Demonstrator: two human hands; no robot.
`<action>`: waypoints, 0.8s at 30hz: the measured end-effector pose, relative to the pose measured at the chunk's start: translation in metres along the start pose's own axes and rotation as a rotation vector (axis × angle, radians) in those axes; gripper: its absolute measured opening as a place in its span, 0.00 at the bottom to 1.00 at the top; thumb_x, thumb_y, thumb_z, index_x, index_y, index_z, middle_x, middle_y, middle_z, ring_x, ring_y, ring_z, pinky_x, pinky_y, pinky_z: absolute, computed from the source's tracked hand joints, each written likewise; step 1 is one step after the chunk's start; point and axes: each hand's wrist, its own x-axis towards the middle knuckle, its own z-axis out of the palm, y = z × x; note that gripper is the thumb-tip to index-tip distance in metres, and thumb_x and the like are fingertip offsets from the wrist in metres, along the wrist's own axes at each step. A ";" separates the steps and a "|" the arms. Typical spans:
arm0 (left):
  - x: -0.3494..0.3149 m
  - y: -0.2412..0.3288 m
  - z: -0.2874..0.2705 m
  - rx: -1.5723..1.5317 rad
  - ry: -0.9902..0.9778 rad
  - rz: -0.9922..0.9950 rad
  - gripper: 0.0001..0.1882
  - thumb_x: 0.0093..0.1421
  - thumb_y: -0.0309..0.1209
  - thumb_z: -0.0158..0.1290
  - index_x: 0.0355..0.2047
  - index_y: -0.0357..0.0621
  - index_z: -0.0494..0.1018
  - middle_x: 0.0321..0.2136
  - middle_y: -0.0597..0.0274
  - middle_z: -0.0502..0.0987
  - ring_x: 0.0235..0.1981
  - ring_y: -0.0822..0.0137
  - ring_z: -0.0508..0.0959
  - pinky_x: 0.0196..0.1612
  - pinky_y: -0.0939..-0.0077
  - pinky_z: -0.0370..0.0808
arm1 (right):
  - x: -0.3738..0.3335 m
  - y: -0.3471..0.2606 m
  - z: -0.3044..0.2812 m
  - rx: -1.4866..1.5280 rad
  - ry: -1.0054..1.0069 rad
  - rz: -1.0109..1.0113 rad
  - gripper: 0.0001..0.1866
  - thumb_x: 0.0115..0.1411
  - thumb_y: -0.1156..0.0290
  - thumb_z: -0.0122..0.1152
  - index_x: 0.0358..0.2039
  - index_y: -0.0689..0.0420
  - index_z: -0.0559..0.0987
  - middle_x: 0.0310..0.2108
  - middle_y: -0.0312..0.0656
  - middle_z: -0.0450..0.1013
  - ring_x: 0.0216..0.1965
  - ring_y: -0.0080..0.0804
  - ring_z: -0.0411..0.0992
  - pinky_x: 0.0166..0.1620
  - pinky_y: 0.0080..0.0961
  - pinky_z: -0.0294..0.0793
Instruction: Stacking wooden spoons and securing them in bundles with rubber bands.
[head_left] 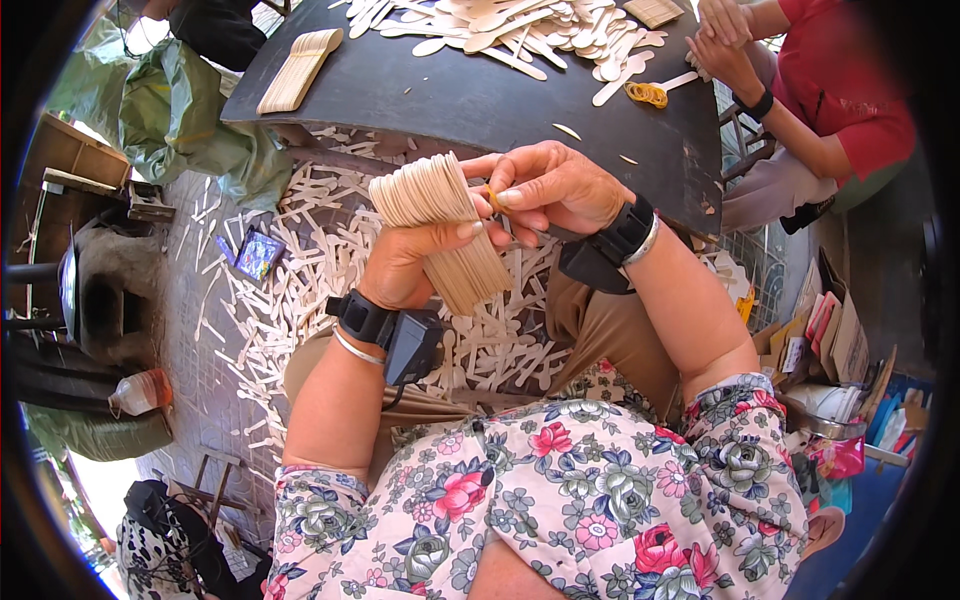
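My left hand (398, 262) is wrapped around a thick stack of flat wooden spoons (462, 262), its thumb pressed across the side and the spoons standing edge to edge. Close to the stack's right side, my right hand (568, 190) pinches a small yellow rubber band (493, 197) between thumb and fingers. The band lies near my left fingertips; whether it loops round any of them I cannot tell. Both hands are held above my lap, in front of the dark table (440, 105).
A heap of loose wooden spoons (500, 22) covers the table's far side. On its left lies a spoon bundle (300, 72), on its right yellow rubber bands (647, 94). Many spoons (260, 350) litter the floor. A person in red (840, 90) sits at the right.
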 end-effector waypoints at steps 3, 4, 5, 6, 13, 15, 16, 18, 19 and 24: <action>0.000 0.001 0.000 0.005 0.016 -0.023 0.26 0.52 0.27 0.60 0.51 0.34 0.68 0.35 0.55 0.77 0.36 0.61 0.79 0.45 0.64 0.77 | 0.001 0.002 -0.006 0.016 -0.004 0.023 0.05 0.58 0.76 0.60 0.31 0.65 0.80 0.57 0.58 0.65 0.20 0.19 0.69 0.27 0.21 0.77; 0.001 0.001 0.001 -0.002 0.020 -0.025 0.26 0.52 0.27 0.60 0.51 0.34 0.68 0.35 0.56 0.77 0.36 0.61 0.79 0.45 0.63 0.77 | 0.001 0.001 -0.007 0.017 -0.003 0.023 0.05 0.58 0.76 0.60 0.31 0.65 0.80 0.57 0.58 0.65 0.20 0.19 0.69 0.27 0.21 0.77; 0.001 0.001 0.002 -0.003 0.020 -0.026 0.26 0.52 0.27 0.60 0.51 0.34 0.68 0.35 0.56 0.77 0.36 0.61 0.79 0.45 0.63 0.77 | 0.001 0.001 -0.008 0.017 0.006 0.013 0.05 0.58 0.76 0.60 0.31 0.65 0.80 0.56 0.57 0.66 0.19 0.18 0.69 0.27 0.21 0.76; 0.000 0.002 0.003 -0.013 0.034 -0.014 0.24 0.52 0.27 0.60 0.49 0.34 0.69 0.35 0.56 0.77 0.36 0.61 0.79 0.45 0.63 0.77 | 0.001 0.001 -0.008 0.017 0.011 0.003 0.05 0.58 0.75 0.60 0.31 0.65 0.80 0.56 0.57 0.66 0.18 0.18 0.68 0.27 0.21 0.76; 0.000 0.002 0.001 -0.018 0.107 0.006 0.17 0.52 0.27 0.60 0.42 0.36 0.73 0.35 0.57 0.78 0.37 0.60 0.80 0.45 0.63 0.77 | 0.004 0.005 -0.010 0.040 0.081 -0.050 0.06 0.59 0.75 0.59 0.33 0.65 0.79 0.46 0.53 0.73 0.20 0.19 0.68 0.27 0.21 0.75; 0.000 0.002 -0.001 -0.009 0.108 0.008 0.17 0.53 0.25 0.60 0.43 0.36 0.73 0.35 0.56 0.78 0.37 0.60 0.80 0.44 0.64 0.77 | 0.003 0.005 -0.011 0.115 0.046 -0.046 0.08 0.60 0.75 0.57 0.37 0.67 0.77 0.37 0.48 0.76 0.21 0.20 0.69 0.27 0.21 0.75; 0.000 0.002 -0.001 -0.001 0.109 0.010 0.16 0.54 0.23 0.59 0.44 0.36 0.73 0.36 0.56 0.78 0.37 0.60 0.80 0.43 0.66 0.78 | 0.003 0.006 -0.012 0.113 0.046 -0.047 0.08 0.60 0.75 0.57 0.37 0.67 0.77 0.37 0.48 0.76 0.21 0.20 0.69 0.27 0.21 0.75; -0.001 0.000 0.000 0.035 0.129 0.034 0.17 0.54 0.22 0.59 0.44 0.36 0.73 0.37 0.56 0.78 0.37 0.60 0.81 0.43 0.66 0.78 | 0.005 0.009 -0.013 0.175 0.020 -0.055 0.08 0.62 0.76 0.54 0.37 0.67 0.76 0.31 0.45 0.75 0.21 0.19 0.69 0.26 0.20 0.74; -0.001 -0.001 0.001 0.070 0.149 0.058 0.17 0.53 0.21 0.59 0.45 0.36 0.73 0.37 0.56 0.79 0.37 0.60 0.81 0.42 0.66 0.78 | 0.005 0.009 -0.011 0.174 0.019 -0.055 0.08 0.62 0.76 0.54 0.37 0.67 0.76 0.31 0.45 0.75 0.21 0.19 0.69 0.26 0.20 0.74; -0.002 0.001 0.001 0.130 0.187 0.067 0.16 0.52 0.24 0.60 0.43 0.36 0.74 0.36 0.55 0.79 0.36 0.60 0.80 0.43 0.65 0.77 | 0.001 0.003 -0.004 0.252 -0.021 -0.015 0.06 0.62 0.76 0.53 0.33 0.66 0.75 0.29 0.45 0.74 0.16 0.19 0.66 0.17 0.21 0.72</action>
